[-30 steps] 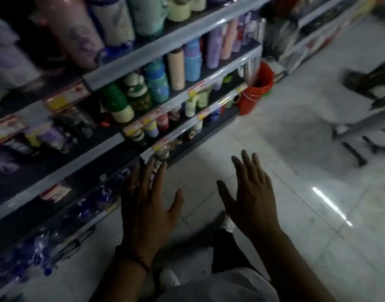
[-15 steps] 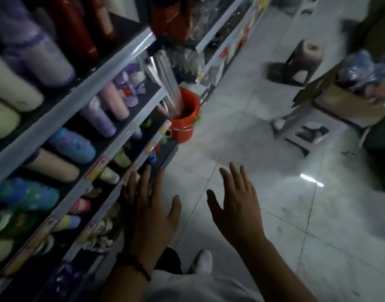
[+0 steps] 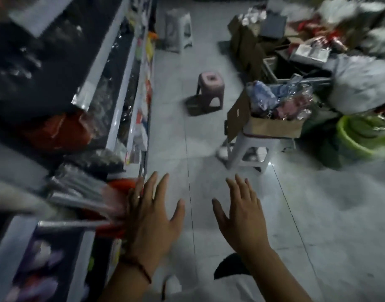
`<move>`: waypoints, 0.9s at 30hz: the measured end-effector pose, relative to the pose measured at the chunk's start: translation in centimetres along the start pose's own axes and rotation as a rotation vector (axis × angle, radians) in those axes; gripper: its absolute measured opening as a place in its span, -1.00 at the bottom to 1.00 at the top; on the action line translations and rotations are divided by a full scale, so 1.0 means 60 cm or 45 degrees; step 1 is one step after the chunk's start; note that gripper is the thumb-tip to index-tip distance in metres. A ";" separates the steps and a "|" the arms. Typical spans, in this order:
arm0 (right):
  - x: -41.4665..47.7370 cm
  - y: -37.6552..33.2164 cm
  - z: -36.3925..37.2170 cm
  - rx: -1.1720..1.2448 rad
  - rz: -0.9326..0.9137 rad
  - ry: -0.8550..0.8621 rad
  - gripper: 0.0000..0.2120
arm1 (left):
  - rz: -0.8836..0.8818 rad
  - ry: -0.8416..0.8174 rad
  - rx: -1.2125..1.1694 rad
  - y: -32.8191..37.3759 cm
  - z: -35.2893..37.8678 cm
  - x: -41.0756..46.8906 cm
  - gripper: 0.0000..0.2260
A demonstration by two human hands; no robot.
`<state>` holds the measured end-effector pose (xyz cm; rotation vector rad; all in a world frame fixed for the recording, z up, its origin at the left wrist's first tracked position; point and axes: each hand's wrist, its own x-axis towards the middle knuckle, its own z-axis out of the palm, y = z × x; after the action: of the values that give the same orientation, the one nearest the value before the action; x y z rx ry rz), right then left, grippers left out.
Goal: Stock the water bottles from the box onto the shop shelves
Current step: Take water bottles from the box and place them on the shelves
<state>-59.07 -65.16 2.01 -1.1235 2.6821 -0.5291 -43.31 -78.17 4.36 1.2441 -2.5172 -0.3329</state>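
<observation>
Right now both of my hands are held out in front of me, backs up, above the tiled floor (image 3: 318, 214). My left hand (image 3: 150, 216) has its fingers straight and a little fanned, thumb out to the side, and it holds nothing; a thin red cord (image 3: 143, 271) sits round that wrist. My right hand (image 3: 241, 216) is the same, flat and spread, and just as empty. The two hands are apart from each other. The outer edge of my left hand overlaps an orange bucket (image 3: 118, 185) at the foot of the shelves (image 3: 119, 90); I can't tell whether they touch.

Those shelves run along my left side, their goods too blurred to name. The water bottles (image 3: 263, 97), blue and pink ones wrapped in clear plastic, are piled in the cardboard box (image 3: 274, 127) ahead and to my right, well away from both hands. That box stands on a white plastic stool (image 3: 248, 149), with one flap hanging down on its shelf-facing side. A pink stool (image 3: 210, 83) stands in the aisle farther on, and a green basin (image 3: 359, 140) sits on the box's far right.
</observation>
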 end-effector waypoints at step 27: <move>1.088 0.090 -0.021 0.165 0.308 0.158 -0.41 | 0.274 -0.253 -0.170 0.147 0.338 1.103 -0.42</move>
<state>-108.41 -108.13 -1.10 -0.7413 2.7878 -0.7370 -95.29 -124.51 0.12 0.9200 -2.7127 -0.5866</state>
